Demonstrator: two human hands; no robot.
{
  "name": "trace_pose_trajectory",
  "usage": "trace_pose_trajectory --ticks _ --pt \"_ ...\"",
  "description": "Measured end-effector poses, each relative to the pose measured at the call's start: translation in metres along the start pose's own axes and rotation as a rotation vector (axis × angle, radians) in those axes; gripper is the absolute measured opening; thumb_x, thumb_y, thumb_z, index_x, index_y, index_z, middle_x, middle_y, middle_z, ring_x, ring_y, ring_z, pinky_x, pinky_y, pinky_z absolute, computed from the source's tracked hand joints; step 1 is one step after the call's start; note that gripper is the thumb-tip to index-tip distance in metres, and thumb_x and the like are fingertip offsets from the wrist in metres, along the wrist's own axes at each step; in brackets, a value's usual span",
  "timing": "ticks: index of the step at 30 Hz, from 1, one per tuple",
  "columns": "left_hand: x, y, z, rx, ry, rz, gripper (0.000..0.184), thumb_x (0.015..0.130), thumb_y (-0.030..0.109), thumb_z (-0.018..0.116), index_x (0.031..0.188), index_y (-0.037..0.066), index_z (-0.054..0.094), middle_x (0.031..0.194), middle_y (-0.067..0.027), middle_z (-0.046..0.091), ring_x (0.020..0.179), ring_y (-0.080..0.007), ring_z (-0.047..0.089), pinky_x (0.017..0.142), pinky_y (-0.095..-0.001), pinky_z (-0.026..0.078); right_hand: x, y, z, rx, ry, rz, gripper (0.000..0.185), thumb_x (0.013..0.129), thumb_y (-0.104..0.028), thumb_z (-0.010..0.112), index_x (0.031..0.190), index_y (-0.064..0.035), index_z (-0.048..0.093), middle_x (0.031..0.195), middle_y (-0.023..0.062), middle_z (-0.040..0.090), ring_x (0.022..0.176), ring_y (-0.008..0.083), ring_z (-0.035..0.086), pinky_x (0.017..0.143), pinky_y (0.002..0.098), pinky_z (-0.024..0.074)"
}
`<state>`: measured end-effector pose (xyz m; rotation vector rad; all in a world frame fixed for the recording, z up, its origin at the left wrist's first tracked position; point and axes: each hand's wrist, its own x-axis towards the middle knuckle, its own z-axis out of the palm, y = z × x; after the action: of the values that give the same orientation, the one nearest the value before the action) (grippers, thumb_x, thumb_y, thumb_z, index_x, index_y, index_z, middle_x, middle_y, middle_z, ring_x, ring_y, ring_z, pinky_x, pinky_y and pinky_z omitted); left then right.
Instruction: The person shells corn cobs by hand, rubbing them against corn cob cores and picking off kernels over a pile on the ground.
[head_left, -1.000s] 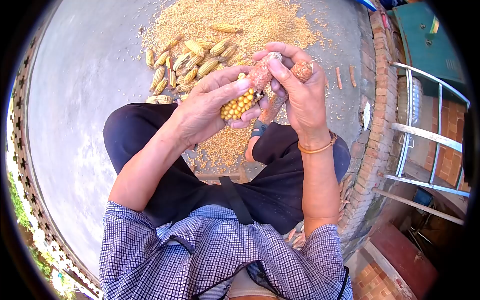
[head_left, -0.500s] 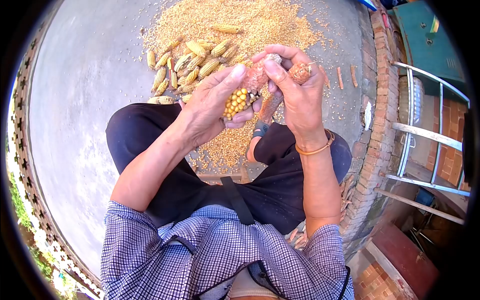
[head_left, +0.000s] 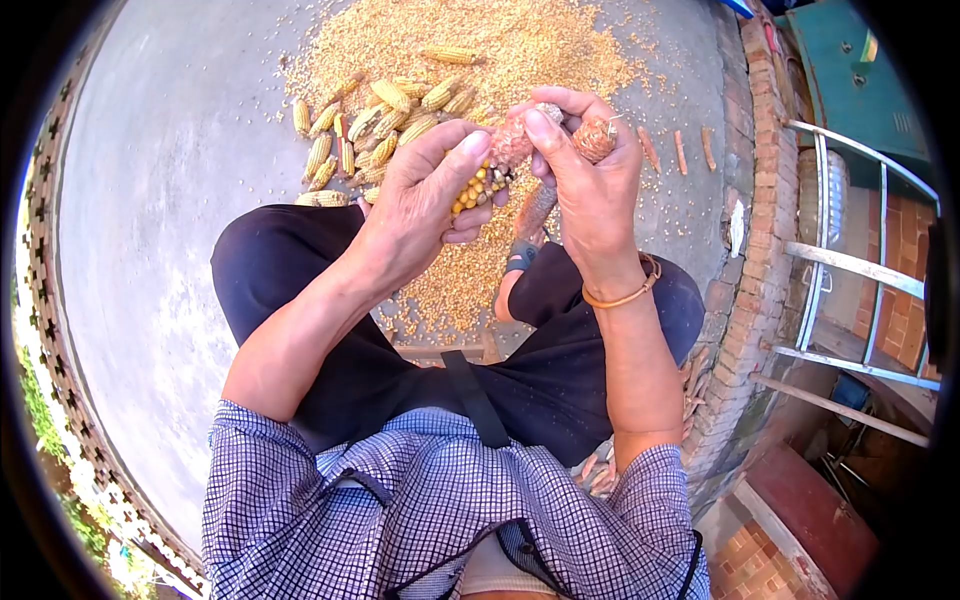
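Observation:
My left hand (head_left: 425, 195) is closed around a partly shelled corn ear (head_left: 512, 145). Yellow kernels cover its lower end, while the upper part is bare and pinkish. My right hand (head_left: 592, 200) grips a bare reddish corncob (head_left: 594, 141), its thumb pressed against the upper part of the ear. A cob length also shows below the right fingers; the hand hides where it joins. Beyond both hands lies a pile of whole corn ears (head_left: 390, 95), beside a wide spread of loose kernels (head_left: 530, 50).
Stripped cobs (head_left: 681, 152) lie on the concrete floor (head_left: 150, 300) to the right. A low brick edge (head_left: 765, 220) runs along that side, with a metal rail frame (head_left: 860, 262) past it. My crossed legs (head_left: 280, 265) are below my hands; a sandaled foot (head_left: 520, 257) rests among kernels.
The corn ear has turned in my left hand, showing a different, darker patch of kernels. My right hand has shifted slightly left, still holding the corncob.

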<state>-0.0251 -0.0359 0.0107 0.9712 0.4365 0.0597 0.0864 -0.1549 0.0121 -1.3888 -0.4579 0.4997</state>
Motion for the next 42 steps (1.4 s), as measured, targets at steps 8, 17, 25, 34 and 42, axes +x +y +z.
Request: trace_pose_trajectory --ticks 8,17,25,34,42 --pt "0.006 0.002 -0.003 -0.078 -0.016 -0.031 0.035 0.103 0.036 0.047 0.116 0.004 0.055 0.079 -0.0094 0.06 0.051 -0.0065 0.044 0.044 -0.0174 0.031 0.0 0.002 0.001 0.003 0.028 -0.026 0.019 0.087 -0.009 0.073 0.102 -0.0006 0.066 0.075 -0.0005 0.064 0.061 0.0024 0.055 0.054 0.0175 0.0435" --pt "0.004 0.001 -0.006 0.158 -0.072 0.09 0.037 0.103 0.032 0.048 0.125 0.002 0.054 0.093 -0.0061 0.062 0.068 -0.0068 0.054 0.05 -0.0189 0.038 0.001 -0.001 0.001 0.039 0.061 0.006 0.02 0.087 -0.008 0.073 0.103 -0.0009 0.064 0.078 0.0004 0.064 0.062 0.0035 0.056 0.055 0.0178 0.0448" --pt "0.002 -0.003 0.001 0.251 0.111 0.073 0.038 0.105 0.032 0.044 0.123 0.001 0.056 0.093 -0.0041 0.062 0.073 -0.0072 0.059 0.049 -0.0178 0.039 0.0 0.001 0.003 0.029 0.053 -0.005 0.02 0.087 -0.008 0.073 0.103 0.0003 0.063 0.077 0.0011 0.063 0.062 0.004 0.056 0.055 0.0185 0.0452" --pt "0.007 0.01 -0.002 -0.2 -0.113 -0.14 0.051 0.105 0.038 0.033 0.132 -0.003 0.047 0.086 -0.0155 0.061 0.054 -0.0116 0.051 0.043 -0.0217 0.038 0.004 -0.009 -0.01 0.188 -0.074 0.032 0.019 0.093 -0.006 0.063 0.11 -0.0005 0.062 0.1 0.0088 0.071 0.07 0.0036 0.056 0.06 0.0179 0.0447" --pt "0.003 0.013 -0.006 -0.233 -0.299 -0.014 0.053 0.099 0.024 0.05 0.143 -0.004 0.038 0.111 -0.0203 0.06 0.073 -0.016 0.057 0.051 -0.0228 0.043 0.004 -0.016 -0.012 0.111 -0.14 0.03 0.03 0.097 -0.011 0.057 0.125 -0.0031 0.057 0.11 0.0114 0.069 0.074 0.003 0.053 0.063 0.019 0.0403"
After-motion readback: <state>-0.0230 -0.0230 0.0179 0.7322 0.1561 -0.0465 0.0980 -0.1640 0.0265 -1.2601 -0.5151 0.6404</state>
